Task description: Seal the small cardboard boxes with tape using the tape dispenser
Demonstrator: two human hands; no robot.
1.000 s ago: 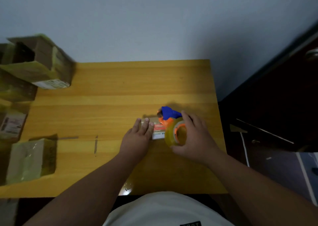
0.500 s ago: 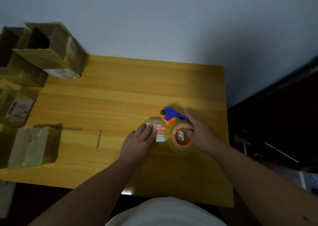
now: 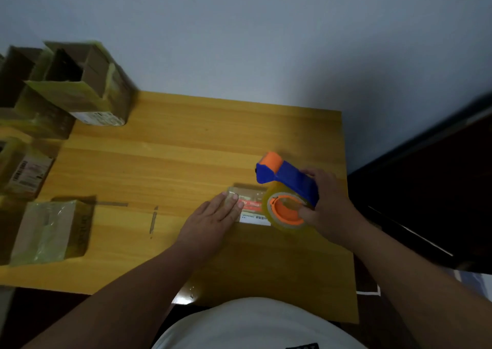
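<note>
Small cardboard box [image 3: 250,205] lies right of centre in the frame on the wooden table [image 3: 186,149], its printed label facing up. His left hand [image 3: 213,221] rests flat on the box's left part, fingers straight. His right hand [image 3: 327,210] grips the blue and orange tape dispenser [image 3: 287,189], tilted over the box's right end. More boxes [image 3: 53,229] crowd the left edge, some open in the upper left.

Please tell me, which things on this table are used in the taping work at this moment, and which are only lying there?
In use:
- small flat box, under the left hand
- tape dispenser, held by the right hand

Lying about:
- open boxes at back left
- taped box at front left
</note>
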